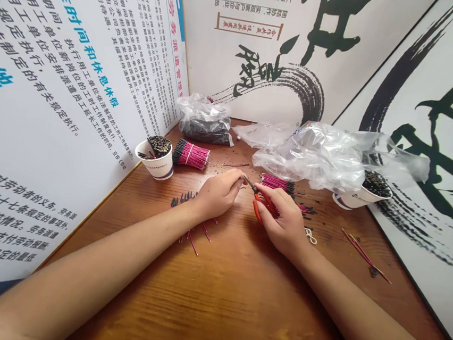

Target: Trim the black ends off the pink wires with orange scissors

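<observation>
My right hand [284, 218] is closed round the red handles of small scissors [259, 197], whose dark blades point up and left. At the blade tips, the fingers of my left hand [219, 193] are pinched together; whatever they hold is too small to make out. Loose pink wires with black ends [192, 239] lie under and beside my left wrist. Just behind my right hand is a pile of pink and black wires [277, 183]. A tied bundle of the same wires [191, 154] rests behind my left hand.
A paper cup [160, 167] of black pieces stands at the left, another cup [352, 199] at the right. Plastic bags [316, 154] and a bag of black material [206, 128] lie at the back. Several wires [366, 255] and a white loop [311, 236] are on the right. Printed panels surround the wooden table [213, 302].
</observation>
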Demonstrator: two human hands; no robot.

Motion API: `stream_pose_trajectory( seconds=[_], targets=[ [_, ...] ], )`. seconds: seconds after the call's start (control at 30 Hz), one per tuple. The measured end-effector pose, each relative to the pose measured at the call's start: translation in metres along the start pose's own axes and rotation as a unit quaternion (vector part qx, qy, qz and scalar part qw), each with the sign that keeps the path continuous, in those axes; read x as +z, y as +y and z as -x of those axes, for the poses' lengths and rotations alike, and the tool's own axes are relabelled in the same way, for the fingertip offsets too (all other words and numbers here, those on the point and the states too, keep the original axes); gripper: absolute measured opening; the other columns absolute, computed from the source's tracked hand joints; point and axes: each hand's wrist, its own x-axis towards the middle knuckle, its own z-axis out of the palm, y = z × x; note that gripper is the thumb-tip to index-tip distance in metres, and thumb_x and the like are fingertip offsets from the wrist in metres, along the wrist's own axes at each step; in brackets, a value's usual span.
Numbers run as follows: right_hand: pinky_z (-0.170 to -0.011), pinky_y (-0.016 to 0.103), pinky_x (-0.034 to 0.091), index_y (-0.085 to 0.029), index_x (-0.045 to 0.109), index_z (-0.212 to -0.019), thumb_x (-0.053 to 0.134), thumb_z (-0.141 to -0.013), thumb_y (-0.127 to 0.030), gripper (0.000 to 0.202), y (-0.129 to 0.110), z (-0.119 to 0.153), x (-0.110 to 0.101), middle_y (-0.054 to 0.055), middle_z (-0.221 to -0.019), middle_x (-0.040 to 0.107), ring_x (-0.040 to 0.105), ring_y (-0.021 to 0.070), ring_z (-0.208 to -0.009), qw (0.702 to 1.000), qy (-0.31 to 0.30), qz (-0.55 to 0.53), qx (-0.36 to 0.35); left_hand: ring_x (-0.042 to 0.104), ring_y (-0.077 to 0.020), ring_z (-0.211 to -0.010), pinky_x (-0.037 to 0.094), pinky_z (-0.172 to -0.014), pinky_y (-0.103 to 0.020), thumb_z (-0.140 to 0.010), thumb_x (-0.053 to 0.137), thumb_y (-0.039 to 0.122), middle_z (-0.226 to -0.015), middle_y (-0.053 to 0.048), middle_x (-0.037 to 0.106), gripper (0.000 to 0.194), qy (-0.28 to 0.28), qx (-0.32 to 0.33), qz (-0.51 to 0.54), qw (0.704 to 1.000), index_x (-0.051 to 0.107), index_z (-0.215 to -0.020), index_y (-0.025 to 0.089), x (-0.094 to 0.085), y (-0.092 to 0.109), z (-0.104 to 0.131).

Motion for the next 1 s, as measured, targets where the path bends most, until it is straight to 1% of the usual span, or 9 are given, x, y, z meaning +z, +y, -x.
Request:
stream_pose_trajectory(
  seconds=[0.2, 0.3, 0.37, 0.43, 0.5, 0.57, 0.7, 0.87, 1.0],
  targets=[
    [-0.084, 0.038, 0.048, -0.025, 0.057, -0.127, 0.053, -0.093, -0.029, 0.034, 0.004, 0.000, 0.003, 0.008, -0.109, 0.067, 0.061, 0.0230, -0.093, 1.000, 0.007, -0.024, 0.015, 0.059, -0.0154, -0.083, 0.045, -0.077, -0.028, -0.090, 0.043, 0.014, -0.087, -0.005, 0.065, 0.016, 0.002, 0.007, 0.064, 0.998, 0.059, -0.088, 0.016, 0.000, 0.004, -0.002],
    [-0.081, 0.036, 0.049, -0.024, 0.056, -0.125, 0.055, -0.091, -0.027, 0.034, 0.006, 0.000, 0.006, 0.008, -0.110, 0.066, 0.062, 0.0225, -0.093, 0.998, 0.021, -0.044, 0.031, 0.055, -0.0124, -0.072, 0.045, -0.070, -0.026, -0.088, 0.044, 0.014, -0.077, -0.002, 0.060, 0.014, 0.016, -0.060, 0.167, 0.984, 0.057, -0.084, 0.016, 0.000, 0.009, -0.006],
    [-0.075, 0.033, 0.050, -0.023, 0.057, -0.120, 0.056, -0.089, -0.025, 0.031, 0.007, 0.000, 0.007, 0.007, -0.105, 0.067, 0.063, 0.0209, -0.087, 0.997, 0.027, -0.065, 0.040, 0.045, -0.0089, -0.054, 0.040, -0.056, -0.024, -0.088, 0.043, 0.016, -0.063, 0.003, 0.049, 0.012, 0.004, -0.151, 0.284, 0.947, 0.053, -0.081, 0.017, 0.000, 0.015, -0.009],
    [-0.068, 0.030, 0.049, -0.022, 0.059, -0.112, 0.057, -0.087, -0.024, 0.025, 0.007, 0.000, 0.008, 0.005, -0.095, 0.068, 0.063, 0.0186, -0.078, 0.995, 0.032, -0.084, 0.049, 0.030, -0.0062, -0.043, 0.032, -0.045, -0.021, -0.088, 0.041, 0.015, -0.056, 0.007, 0.034, 0.011, -0.030, -0.229, 0.409, 0.883, 0.049, -0.081, 0.018, -0.001, 0.022, -0.011],
    [-0.064, 0.028, 0.048, -0.022, 0.059, -0.104, 0.058, -0.085, -0.023, 0.019, 0.006, 0.000, 0.009, 0.002, -0.085, 0.066, 0.060, 0.0164, -0.070, 0.993, 0.032, -0.096, 0.054, 0.023, -0.0047, -0.041, 0.026, -0.042, -0.018, -0.088, 0.041, 0.014, -0.056, 0.008, 0.028, 0.011, -0.047, -0.263, 0.491, 0.829, 0.047, -0.080, 0.019, -0.002, 0.029, -0.012],
    [-0.061, 0.027, 0.045, -0.022, 0.059, -0.098, 0.059, -0.083, -0.021, 0.014, 0.004, 0.000, 0.009, 0.000, -0.076, 0.062, 0.057, 0.0146, -0.064, 0.993, 0.029, -0.103, 0.055, 0.024, -0.0042, -0.042, 0.026, -0.042, -0.017, -0.087, 0.042, 0.013, -0.058, 0.007, 0.028, 0.011, -0.053, -0.274, 0.536, 0.796, 0.048, -0.079, 0.018, -0.004, 0.033, -0.011],
    [-0.059, 0.025, 0.042, -0.022, 0.058, -0.091, 0.060, -0.081, -0.019, 0.011, 0.003, 0.000, 0.008, -0.004, -0.068, 0.056, 0.052, 0.0133, -0.060, 0.993, 0.028, -0.102, 0.057, 0.032, -0.0048, -0.047, 0.032, -0.044, -0.017, -0.086, 0.045, 0.012, -0.061, 0.005, 0.034, 0.010, -0.065, -0.289, 0.578, 0.760, 0.050, -0.079, 0.016, -0.005, 0.036, -0.009],
    [-0.066, 0.026, 0.043, -0.022, 0.059, -0.097, 0.060, -0.080, -0.017, 0.018, 0.004, 0.001, 0.007, -0.001, -0.076, 0.061, 0.055, 0.0149, -0.069, 0.993, 0.027, -0.100, 0.055, 0.039, -0.0057, -0.052, 0.036, -0.046, -0.016, -0.084, 0.051, 0.014, -0.064, 0.003, 0.040, 0.004, -0.076, -0.303, 0.608, 0.730, 0.052, -0.081, 0.016, -0.007, 0.037, -0.008],
    [-0.070, 0.027, 0.044, -0.022, 0.059, -0.100, 0.059, -0.080, -0.017, 0.020, 0.007, 0.002, 0.009, 0.000, -0.080, 0.062, 0.055, 0.0161, -0.072, 0.992, 0.019, -0.111, 0.056, 0.040, -0.0052, -0.052, 0.037, -0.046, -0.016, -0.082, 0.055, 0.014, -0.064, 0.004, 0.041, 0.003, -0.081, -0.304, 0.619, 0.720, 0.053, -0.082, 0.015, -0.008, 0.037, -0.007]
  ],
)
